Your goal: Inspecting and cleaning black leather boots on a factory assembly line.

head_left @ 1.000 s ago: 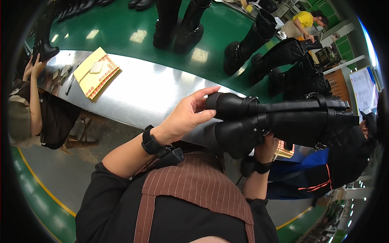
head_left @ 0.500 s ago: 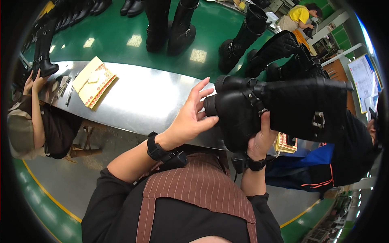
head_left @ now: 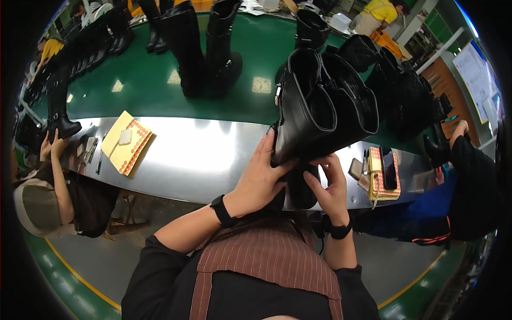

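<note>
A pair of tall black boots stands side by side before me at the near side of the metal bench. The wide shaft openings face up and away, and a small buckle shows on the left shaft. My left hand grips the left boot from its left side, fingers lying along the leather and thumb across the lower shaft. My right hand holds the pair low on the right, its thumb beside a boot's toe. The fingertips behind the boots are partly hidden.
Yellow card stacks with red marks lie at left and right, the right one under a black phone. More boots stand on the green surface beyond. Co-workers sit at left and right, each with boots.
The boots have swung from lying sideways to upright, shafts up. My left hand, open beside the soles before, now grips the left boot. My view has shifted, too.
</note>
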Available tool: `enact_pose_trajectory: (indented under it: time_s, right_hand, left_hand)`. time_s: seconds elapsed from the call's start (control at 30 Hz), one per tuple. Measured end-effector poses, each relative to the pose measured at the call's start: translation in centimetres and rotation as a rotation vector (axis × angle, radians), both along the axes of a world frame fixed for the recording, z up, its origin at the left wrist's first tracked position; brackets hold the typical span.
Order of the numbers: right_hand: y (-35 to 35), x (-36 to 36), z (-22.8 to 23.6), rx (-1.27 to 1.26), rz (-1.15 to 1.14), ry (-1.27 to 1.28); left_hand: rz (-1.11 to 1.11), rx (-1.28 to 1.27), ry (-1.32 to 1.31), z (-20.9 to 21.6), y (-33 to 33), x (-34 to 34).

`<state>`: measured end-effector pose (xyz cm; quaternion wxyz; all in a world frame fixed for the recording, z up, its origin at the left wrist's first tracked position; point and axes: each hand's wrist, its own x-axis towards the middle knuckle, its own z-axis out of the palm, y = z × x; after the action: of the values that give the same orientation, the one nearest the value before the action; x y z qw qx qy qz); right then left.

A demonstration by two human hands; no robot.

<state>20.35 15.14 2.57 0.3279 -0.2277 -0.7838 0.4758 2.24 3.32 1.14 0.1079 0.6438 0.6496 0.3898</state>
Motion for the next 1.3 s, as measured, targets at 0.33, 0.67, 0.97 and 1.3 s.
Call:
enact_pose_trajectory:
  time_s: [0.33, 0.67, 0.97, 1.3]
  right_hand:
    - [-0.9, 2.4, -6.1, 0.063, -0.047, -0.198]
    - [-3.7, -2.5, -5.6, 0.200, -0.239, -0.229]
    - [-3.5, -2.3, -6.7, 0.282, -0.222, -0.271]
    - [-3.8, -2.4, -7.1, 0.342, -0.255, -0.265]
  left_hand:
    - [-0.029, -0.061, -0.030, 0.0, 1.0, 0.2]
    - [-0.041, 0.035, -0.133, 0.7, 3.2, -2.3]
    - [0.131, 0.147, 0.076, -0.1, 3.4, -0.8]
    - [0.082, 0.101, -0.009, -0.1, 2.3, -1.8]
